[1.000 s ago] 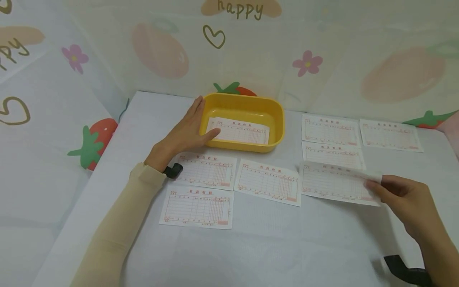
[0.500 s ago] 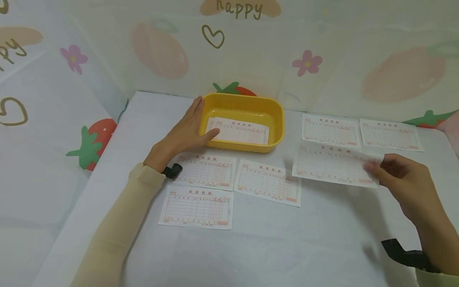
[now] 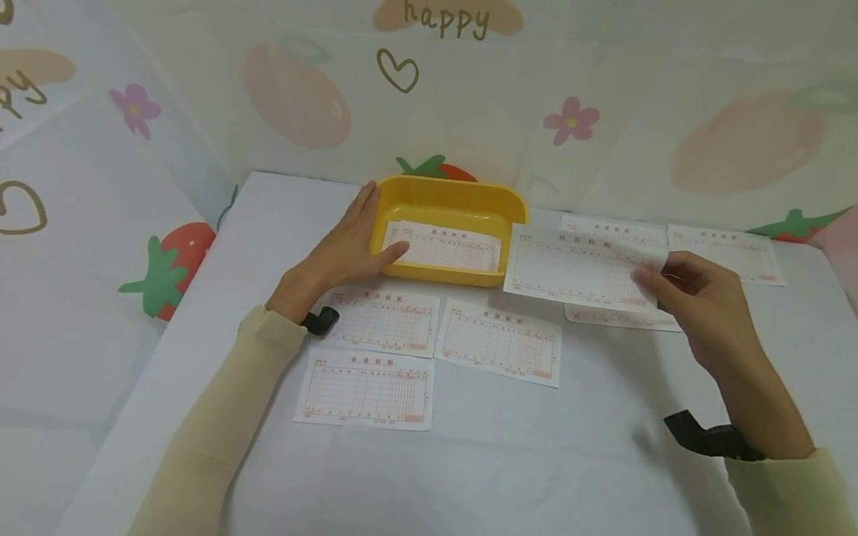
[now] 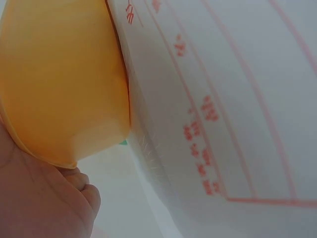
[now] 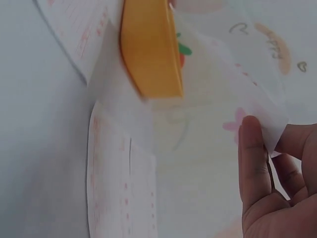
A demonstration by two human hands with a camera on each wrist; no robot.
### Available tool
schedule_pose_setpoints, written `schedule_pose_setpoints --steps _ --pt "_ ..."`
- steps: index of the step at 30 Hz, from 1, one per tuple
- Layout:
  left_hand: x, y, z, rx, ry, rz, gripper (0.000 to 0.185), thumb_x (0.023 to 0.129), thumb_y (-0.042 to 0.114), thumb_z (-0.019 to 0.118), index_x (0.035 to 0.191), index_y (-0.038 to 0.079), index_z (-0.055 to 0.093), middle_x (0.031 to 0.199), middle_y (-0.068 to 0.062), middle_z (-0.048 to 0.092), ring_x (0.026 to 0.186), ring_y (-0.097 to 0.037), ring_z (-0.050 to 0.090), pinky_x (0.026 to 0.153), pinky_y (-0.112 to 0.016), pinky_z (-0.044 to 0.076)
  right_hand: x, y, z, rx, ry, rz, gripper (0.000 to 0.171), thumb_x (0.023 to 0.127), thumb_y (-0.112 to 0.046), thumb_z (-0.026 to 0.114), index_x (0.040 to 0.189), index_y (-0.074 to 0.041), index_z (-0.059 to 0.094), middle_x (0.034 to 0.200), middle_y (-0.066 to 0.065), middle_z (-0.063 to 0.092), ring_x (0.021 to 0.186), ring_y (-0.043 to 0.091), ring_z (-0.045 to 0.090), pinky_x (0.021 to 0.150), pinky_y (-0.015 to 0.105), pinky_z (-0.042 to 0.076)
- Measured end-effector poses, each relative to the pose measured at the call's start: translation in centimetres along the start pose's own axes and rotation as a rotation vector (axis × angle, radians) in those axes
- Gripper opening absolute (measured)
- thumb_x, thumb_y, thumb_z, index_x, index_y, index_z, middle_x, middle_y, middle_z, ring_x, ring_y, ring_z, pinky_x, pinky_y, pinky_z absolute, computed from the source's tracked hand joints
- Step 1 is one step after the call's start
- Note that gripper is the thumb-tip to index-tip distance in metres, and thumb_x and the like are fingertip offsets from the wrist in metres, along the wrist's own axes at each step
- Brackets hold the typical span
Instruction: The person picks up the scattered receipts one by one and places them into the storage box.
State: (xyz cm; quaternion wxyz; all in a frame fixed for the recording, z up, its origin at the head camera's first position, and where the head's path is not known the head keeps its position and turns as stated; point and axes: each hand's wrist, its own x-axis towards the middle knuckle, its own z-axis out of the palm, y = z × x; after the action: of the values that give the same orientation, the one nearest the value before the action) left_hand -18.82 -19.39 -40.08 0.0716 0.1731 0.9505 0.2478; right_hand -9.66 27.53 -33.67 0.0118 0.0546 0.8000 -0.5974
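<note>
A yellow tray stands at the back of the white table, with one red-printed paper slip lying in it. My left hand rests against the tray's left end, fingers straight along the wall and thumb on the front wall. In the left wrist view the tray wall fills the left and a slip the right. My right hand pinches another slip by its right edge. That slip hangs in the air, its left edge over the tray's right rim. The right wrist view shows the held slip and tray.
Three slips lie in front of the tray. More slips lie at the back right, one partly under the held slip. A printed cloth backdrop rises behind the table.
My right hand has lifted its slip off the table and carried it left and back, up to the tray's right rim. The left hand has stayed on the tray.
</note>
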Motion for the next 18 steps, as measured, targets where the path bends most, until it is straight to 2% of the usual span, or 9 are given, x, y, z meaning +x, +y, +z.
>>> schedule_pose_setpoints --steps 3,6,10,18 --pt "0.0 0.0 0.0 0.002 0.003 0.002 0.113 0.098 0.071 0.050 0.169 0.008 -0.011 0.180 -0.011 -0.012 0.169 -0.029 -0.001 0.137 -0.050 0.015 1.0 -0.6 1.5 0.013 -0.038 0.011 0.018 0.095 -0.018 0.080 0.110 -0.012 0.071 0.102 -0.012 0.068 0.086 0.002 0.065 0.075 0.010 0.055" --pt "0.0 -0.1 0.0 0.001 0.002 0.001 0.113 0.099 0.071 0.050 0.169 0.007 -0.012 0.180 -0.010 -0.013 0.169 -0.028 -0.001 0.137 -0.049 0.013 1.9 -1.3 3.2 -0.026 -0.064 0.010 0.022 0.097 -0.024 0.079 0.112 -0.010 0.070 0.104 -0.011 0.067 0.088 0.002 0.067 0.077 0.012 0.057" --pt "0.1 -0.2 -0.1 -0.001 -0.002 0.004 0.113 0.099 0.071 0.049 0.169 0.006 -0.012 0.180 -0.010 -0.014 0.169 -0.028 -0.003 0.137 -0.049 0.012 2.9 -2.1 5.3 -0.131 -0.077 0.006 0.033 0.099 -0.033 0.076 0.120 -0.009 0.069 0.110 -0.013 0.065 0.092 0.001 0.067 0.080 0.013 0.058" --pt "0.1 -0.1 0.0 0.012 -0.005 -0.006 0.113 0.099 0.071 0.049 0.169 0.007 -0.013 0.180 -0.010 -0.015 0.169 -0.028 -0.004 0.138 -0.048 0.011 5.1 -2.8 8.3 -0.159 -0.106 0.002 0.041 0.101 -0.032 0.073 0.131 -0.005 0.067 0.120 -0.006 0.064 0.096 0.005 0.068 0.082 0.012 0.060"
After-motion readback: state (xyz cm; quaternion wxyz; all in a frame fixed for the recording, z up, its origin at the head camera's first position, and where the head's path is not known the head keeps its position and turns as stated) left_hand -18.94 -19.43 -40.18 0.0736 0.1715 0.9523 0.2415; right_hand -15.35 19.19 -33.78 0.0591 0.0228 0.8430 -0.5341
